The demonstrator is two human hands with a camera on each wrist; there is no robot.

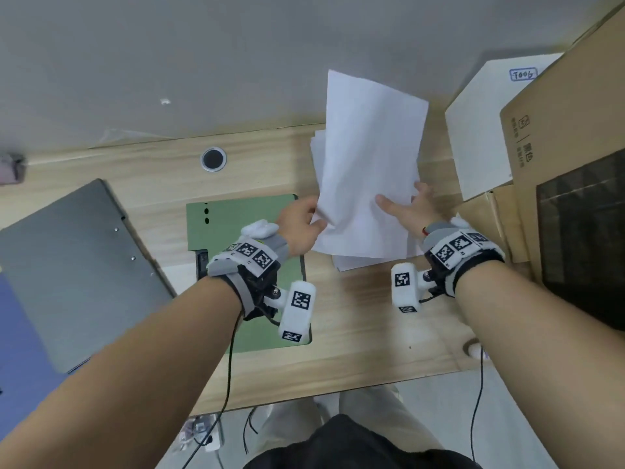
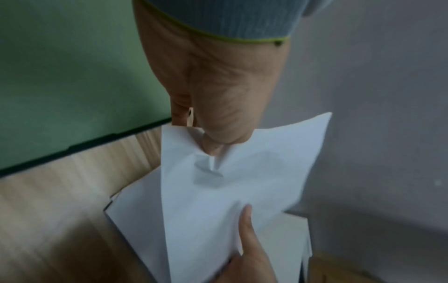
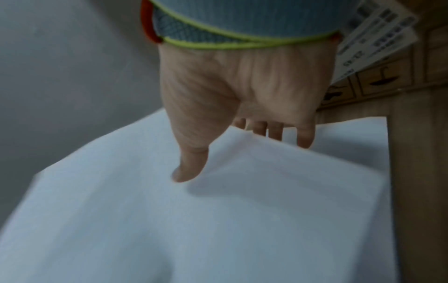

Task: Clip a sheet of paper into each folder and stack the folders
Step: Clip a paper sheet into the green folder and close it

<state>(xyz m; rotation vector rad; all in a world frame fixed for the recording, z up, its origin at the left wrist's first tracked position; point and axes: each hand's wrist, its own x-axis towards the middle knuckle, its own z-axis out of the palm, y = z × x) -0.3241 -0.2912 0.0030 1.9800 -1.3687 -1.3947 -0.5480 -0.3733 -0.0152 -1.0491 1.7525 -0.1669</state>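
Note:
A white sheet of paper (image 1: 368, 147) is lifted and tilted above the paper stack (image 1: 351, 264) on the wooden desk. My left hand (image 1: 304, 221) pinches the sheet's left edge, crumpling it there (image 2: 211, 168). My right hand (image 1: 409, 208) holds the right side, its thumb (image 3: 189, 168) on top and its fingers behind the edge. An open green folder (image 1: 243, 218) lies left of the stack, with a black clip (image 1: 202, 262) at its left side. A grey folder (image 1: 74, 265) lies further left, over a blue one (image 1: 17, 350).
A white box (image 1: 480, 130) and large cardboard boxes (image 1: 568, 130) crowd the right of the desk. A round cable hole (image 1: 213, 159) sits near the back edge by the grey wall. Bare wood (image 1: 355, 333) shows in front of the stack.

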